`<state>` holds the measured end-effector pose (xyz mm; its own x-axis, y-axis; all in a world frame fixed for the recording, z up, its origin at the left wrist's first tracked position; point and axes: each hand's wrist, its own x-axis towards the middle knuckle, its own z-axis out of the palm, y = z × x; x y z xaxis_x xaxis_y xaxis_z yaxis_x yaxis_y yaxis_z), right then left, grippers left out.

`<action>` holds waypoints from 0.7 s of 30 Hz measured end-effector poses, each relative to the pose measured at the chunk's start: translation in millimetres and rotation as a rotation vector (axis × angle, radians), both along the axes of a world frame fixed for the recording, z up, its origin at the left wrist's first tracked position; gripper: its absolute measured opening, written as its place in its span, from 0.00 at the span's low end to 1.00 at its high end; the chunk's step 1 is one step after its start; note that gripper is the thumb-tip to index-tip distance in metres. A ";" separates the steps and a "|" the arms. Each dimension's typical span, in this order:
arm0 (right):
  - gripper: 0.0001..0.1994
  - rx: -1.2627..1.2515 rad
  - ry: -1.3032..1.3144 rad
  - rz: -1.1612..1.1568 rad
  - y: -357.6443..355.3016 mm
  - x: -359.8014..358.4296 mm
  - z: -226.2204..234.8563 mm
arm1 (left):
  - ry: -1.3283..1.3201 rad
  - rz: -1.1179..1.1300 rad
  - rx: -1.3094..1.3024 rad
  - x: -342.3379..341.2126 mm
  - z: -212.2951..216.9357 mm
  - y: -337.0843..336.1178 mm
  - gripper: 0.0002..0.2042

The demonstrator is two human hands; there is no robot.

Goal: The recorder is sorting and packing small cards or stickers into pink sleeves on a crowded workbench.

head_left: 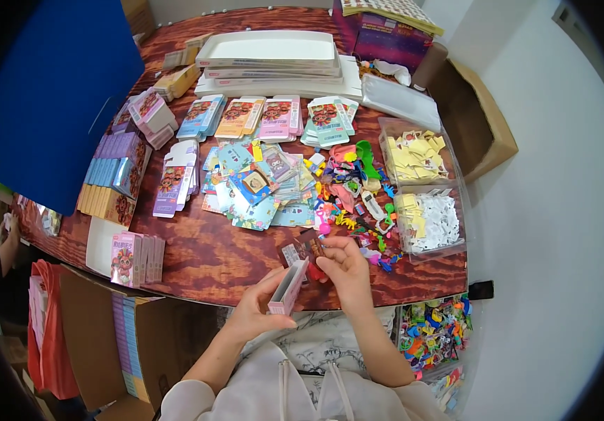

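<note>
Near the table's front edge, my left hand (254,309) is closed around a small pink cardboard box (289,288), tilted, with its narrow end open. Just to the right, my right hand (348,272) pinches a dark brown printed packet (309,245) between thumb and fingers, close beside the box's mouth. Part of the packet is hidden behind the box and fingers, and its exact kind is unclear. Beyond my hands lies a loose pile of colourful cards (249,189). Small plastic toys (347,193) are heaped to the right of it.
Flattened printed cartons (281,118) lie in stacks behind the cards. Filled boxes (116,172) are piled at left, with several pink boxes (128,259) nearer. White trays (267,48) stand at the back. A clear bin (432,182) holds yellow and white pieces. A person's arm (8,242) shows far left.
</note>
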<state>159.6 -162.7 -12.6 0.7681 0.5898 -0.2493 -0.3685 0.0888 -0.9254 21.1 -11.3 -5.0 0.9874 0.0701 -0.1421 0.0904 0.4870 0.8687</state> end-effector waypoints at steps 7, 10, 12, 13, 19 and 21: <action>0.10 0.024 -0.063 0.064 7.2 -10.6 -6.0 | 0.019 0.036 0.099 2.3 -7.2 1.2 0.52; 0.08 -0.096 -0.089 0.017 1.5 7.1 -5.0 | -0.036 0.054 0.223 -0.5 -2.0 9.2 0.45; 0.08 -0.100 -0.104 -0.040 -7.4 27.9 6.5 | -0.046 0.124 0.587 0.2 1.6 19.6 0.44; 0.08 -0.103 -0.117 -0.097 -14.3 36.3 10.9 | 0.011 0.219 0.608 -1.3 12.6 18.1 0.42; 0.08 -0.014 -0.221 -0.265 -57.7 70.0 9.8 | 0.233 0.319 0.699 -6.5 7.8 35.4 0.41; 0.10 -0.038 -0.272 -0.259 -58.8 71.6 7.0 | 0.193 0.305 0.790 -6.1 9.3 31.7 0.41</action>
<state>231.2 -221.5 -5.6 0.9318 0.3613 -0.0338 -0.0788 0.1106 -0.9907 15.0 20.4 4.2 0.8731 0.4765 -0.1036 0.2351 -0.2253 0.9455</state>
